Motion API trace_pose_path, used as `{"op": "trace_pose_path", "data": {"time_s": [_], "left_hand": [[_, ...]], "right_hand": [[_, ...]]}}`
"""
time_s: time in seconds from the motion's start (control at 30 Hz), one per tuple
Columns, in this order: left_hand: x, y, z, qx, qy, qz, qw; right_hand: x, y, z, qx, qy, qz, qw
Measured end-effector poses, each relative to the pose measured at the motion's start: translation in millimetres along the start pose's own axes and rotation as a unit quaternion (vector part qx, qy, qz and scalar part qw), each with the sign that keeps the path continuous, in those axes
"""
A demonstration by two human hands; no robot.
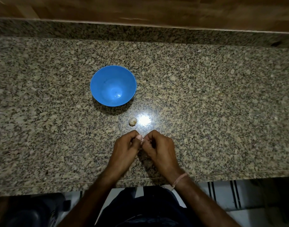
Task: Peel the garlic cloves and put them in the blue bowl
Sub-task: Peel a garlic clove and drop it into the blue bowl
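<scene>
Garlic is in two places: a small pale garlic clove [142,140] is pinched between the fingertips of both hands, just above the near part of the counter [206,95], and a second piece of garlic [132,121], whitish and rounded with its skin on, lies on the stone just beyond the hands. The left hand [125,149] has its fingers curled in tightly with the thumb pressed against the clove, and the right hand [160,149] meets it from the other side, its fingers also curled and nipping the same clove. So little of the clove shows between the fingertips that its skin cannot be judged. The blue bowl [104,79] stands upright farther back and a little to the left, apart from the loose garlic, and only its bare inner surface shows. A bright spot of glare [144,119] sits on the speckled granite just right of the loose garlic. A thin thread band [179,178] circles the right wrist. A wooden panel [140,9] runs along the back.
</scene>
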State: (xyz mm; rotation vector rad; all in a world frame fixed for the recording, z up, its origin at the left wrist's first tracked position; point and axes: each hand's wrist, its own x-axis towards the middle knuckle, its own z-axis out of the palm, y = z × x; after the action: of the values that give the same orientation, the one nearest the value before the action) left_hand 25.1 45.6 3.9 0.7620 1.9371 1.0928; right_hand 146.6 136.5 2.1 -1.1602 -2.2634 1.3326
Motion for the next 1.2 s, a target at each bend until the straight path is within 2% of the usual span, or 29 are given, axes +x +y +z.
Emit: {"op": "trace_pose_path", "data": {"time_s": [0.1, 0.27, 0.33, 0.4, 0.47, 0.53, 0.57, 0.67, 0.7, 0.77, 0.83, 0.87, 0.93, 1.0, 1.07, 1.13, 1.2], "left_hand": [[-0.8, -1.8, 2.2, -0.054, -0.006, -0.023, 0.998], [-1.2, -4.4, 3.3, 0.002, 0.038, -0.005, 0.999], [-1.0, -3.3, 2.0, -0.071, 0.041, -0.029, 0.996], [-0.4, -2.0, 1.9, -0.195, 0.016, -0.091, 0.976], [-1.1, -3.6, 3.2, -0.24, 0.004, -0.127, 0.962], [-1.0, -7.2, 5.4, -0.182, 0.021, -0.099, 0.978], [-1.1, -8.6, 5.8, -0.126, 0.033, -0.074, 0.989], [-1.9, -5.6, 5.3, -0.021, 0.059, -0.024, 0.998], [-1.8, -5.3, 5.1, -0.013, 0.06, -0.022, 0.998], [-1.0, -7.4, 5.0, -0.026, 0.042, -0.039, 0.998], [1.2, -12.0, 6.2, -0.105, 0.012, -0.092, 0.99], [1.6, -12.5, 7.7, -0.154, -0.001, -0.124, 0.98], [1.4, -13.2, 10.0, -0.185, -0.004, -0.145, 0.972], [2.0, -14.1, 8.8, -0.094, 0.032, -0.09, 0.991], [1.2, -11.9, 8.5, -0.046, 0.052, -0.059, 0.996], [2.1, -13.2, 9.7, -0.153, 0.03, -0.114, 0.981], [1.9, -14.3, 10.2, -0.271, 0.002, -0.187, 0.944]], "right_hand": [[2.1, 4.0, 0.8, 0.067, 0.005, 0.062, 0.996], [1.0, 3.4, 2.0, 0.085, 0.02, 0.085, 0.993], [1.9, 3.9, 2.8, 0.095, 0.018, 0.101, 0.99], [2.2, 3.0, 2.0, 0.134, 0.016, 0.129, 0.982], [1.1, 3.1, 2.6, 0.114, 0.018, 0.107, 0.988], [0.0, 2.0, 3.5, 0.07, 0.015, 0.093, 0.993], [0.6, 2.4, 3.8, 0.086, 0.011, 0.119, 0.989], [2.1, 2.9, 4.2, 0.228, -0.015, 0.216, 0.949], [1.2, 2.8, 4.1, 0.207, -0.009, 0.198, 0.958], [-1.1, 4.0, 3.3, 0.046, 0.007, 0.081, 0.996], [-3.0, 2.0, 2.8, -0.076, 0.007, -0.032, 0.997], [-1.9, 2.4, 3.1, -0.078, 0.008, -0.041, 0.996], [0.6, 4.1, 4.6, -0.005, 0.007, 0.028, 1.0], [3.5, 5.6, 5.1, 0.128, -0.007, 0.133, 0.983], [2.2, 7.2, 5.7, 0.202, -0.019, 0.182, 0.962], [-0.1, 9.2, 6.5, 0.166, -0.006, 0.143, 0.976], [-1.7, 7.2, 7.0, 0.111, 0.006, 0.084, 0.99]]}}
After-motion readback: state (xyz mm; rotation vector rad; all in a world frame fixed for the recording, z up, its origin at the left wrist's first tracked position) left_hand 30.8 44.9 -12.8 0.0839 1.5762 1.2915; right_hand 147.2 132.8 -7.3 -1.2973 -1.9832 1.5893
